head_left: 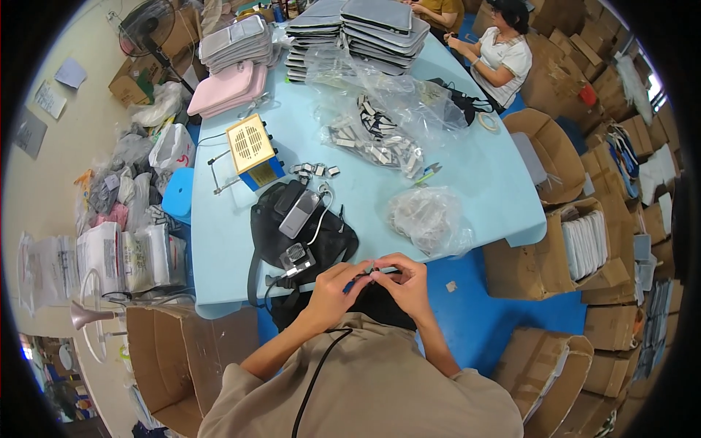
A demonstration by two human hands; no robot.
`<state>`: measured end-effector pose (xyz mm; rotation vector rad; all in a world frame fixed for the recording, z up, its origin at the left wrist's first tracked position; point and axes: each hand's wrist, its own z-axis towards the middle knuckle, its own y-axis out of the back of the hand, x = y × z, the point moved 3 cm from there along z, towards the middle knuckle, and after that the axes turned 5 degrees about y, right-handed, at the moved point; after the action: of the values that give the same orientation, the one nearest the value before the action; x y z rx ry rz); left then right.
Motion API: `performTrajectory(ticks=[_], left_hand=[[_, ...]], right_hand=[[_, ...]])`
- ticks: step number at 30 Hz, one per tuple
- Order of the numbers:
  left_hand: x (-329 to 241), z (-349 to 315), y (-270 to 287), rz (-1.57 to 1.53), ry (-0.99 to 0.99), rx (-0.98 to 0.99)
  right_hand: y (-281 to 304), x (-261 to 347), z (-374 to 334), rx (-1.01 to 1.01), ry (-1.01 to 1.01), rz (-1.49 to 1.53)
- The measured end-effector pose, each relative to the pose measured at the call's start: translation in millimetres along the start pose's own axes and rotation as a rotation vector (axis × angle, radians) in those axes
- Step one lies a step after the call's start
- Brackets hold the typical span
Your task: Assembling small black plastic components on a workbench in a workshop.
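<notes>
Just off the near table edge, my left hand (334,293) and my right hand (409,287) meet at their fingertips. Both are closed in a pinch around a small dark piece (375,269), mostly covered by the fingers, so its kind does not show. To the left of them a black bag (337,244) lies on the pale blue table (292,117). On the bag rest a grey power bank (299,214) with a white cable (317,228) and a small camera-like device (296,255). A crumpled clear plastic bag (429,219) lies beyond my right hand.
A yellow and blue box-shaped device (252,150) stands at the left. Farther back are a clear bag of small pale pieces (380,146), pink sleeves (230,87) and stacked grey sleeves (380,29). Cardboard boxes (175,365) flank me; a person (504,55) sits at the far right.
</notes>
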<state>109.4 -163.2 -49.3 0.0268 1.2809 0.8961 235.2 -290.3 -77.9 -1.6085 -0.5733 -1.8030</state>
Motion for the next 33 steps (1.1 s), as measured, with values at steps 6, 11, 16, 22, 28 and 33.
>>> performTrajectory(ticks=[6,11,16,22,28,33], left_hand=[[24,-14,-4,-0.315,0.328,0.016],[42,-26,-17,-0.819,0.567,-0.079],[37,-32,-22,-0.91,0.626,-0.196],[46,-35,-20,-0.801,0.54,-0.243],[45,-33,-8,-0.792,0.385,-0.187],[32,-24,-10,-0.992,0.433,-0.182]], right_hand=[[-6,-1,-2,0.07,-0.131,0.142],[-14,-14,-7,-0.051,-0.103,0.01],[-22,-20,-9,-0.076,-0.054,0.039],[-34,-24,-10,-0.048,-0.137,0.228],[-33,-15,-6,-0.055,-0.197,0.303],[-40,-17,-6,-0.004,-0.109,0.317]])
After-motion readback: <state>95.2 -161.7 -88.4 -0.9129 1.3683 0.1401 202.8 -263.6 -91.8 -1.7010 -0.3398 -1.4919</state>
